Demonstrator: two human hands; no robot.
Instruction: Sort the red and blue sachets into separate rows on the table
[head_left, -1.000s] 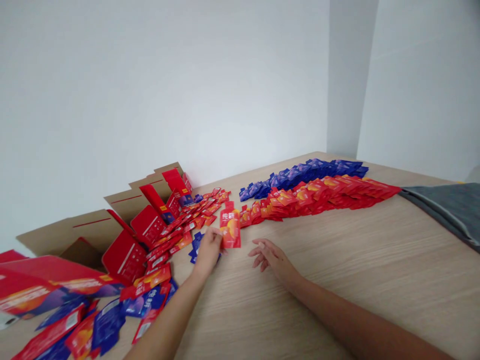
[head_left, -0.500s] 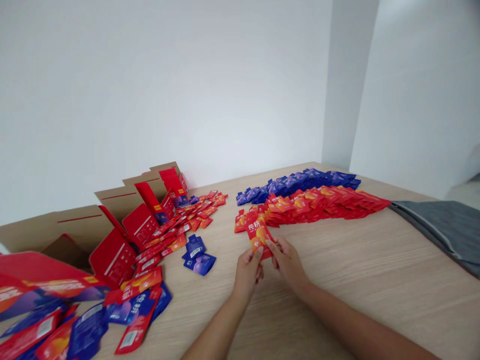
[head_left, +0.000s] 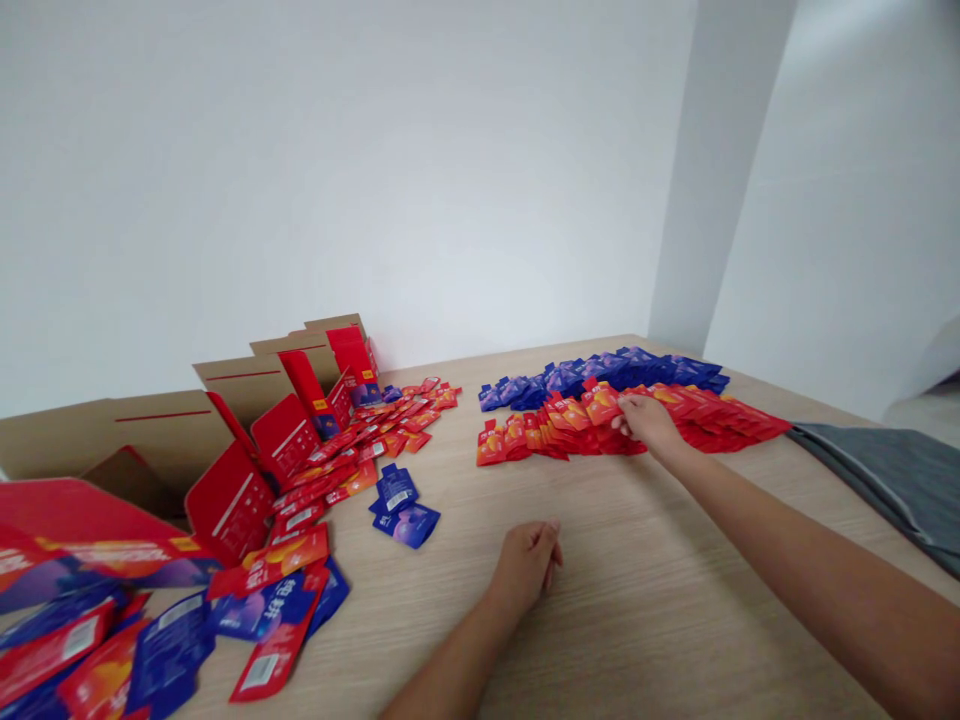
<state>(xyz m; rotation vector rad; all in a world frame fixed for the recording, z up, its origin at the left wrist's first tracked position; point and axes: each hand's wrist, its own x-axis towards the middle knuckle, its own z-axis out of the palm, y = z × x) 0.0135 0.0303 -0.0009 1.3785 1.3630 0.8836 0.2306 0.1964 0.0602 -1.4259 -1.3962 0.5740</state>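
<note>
My right hand [head_left: 646,422] reaches to the row of red pouches [head_left: 720,415] on the table, its fingers pinching the edge of a red pouch [head_left: 601,402] with orange fruit printed on it. That pouch lies over the others in the overlapping row. Nearer to me, my left hand [head_left: 527,560] is curled closed just above the bare tabletop, with nothing showing in it. A row of blue pouches [head_left: 555,378] runs behind the red ones. Two loose blue pouches [head_left: 409,523] lie to the left of my left hand.
Open cardboard boxes with red flaps [head_left: 227,508] line the left side. Loose red pouches [head_left: 360,455] spill out before them, and mixed red and blue pouches [head_left: 172,650] are heaped at the front left. Grey fabric [head_left: 885,470] lies at the table's right edge.
Both hands held a red pouch between them. My right hand has carried it forward and right onto the red row; my left hand has let go and drawn slightly back.
</note>
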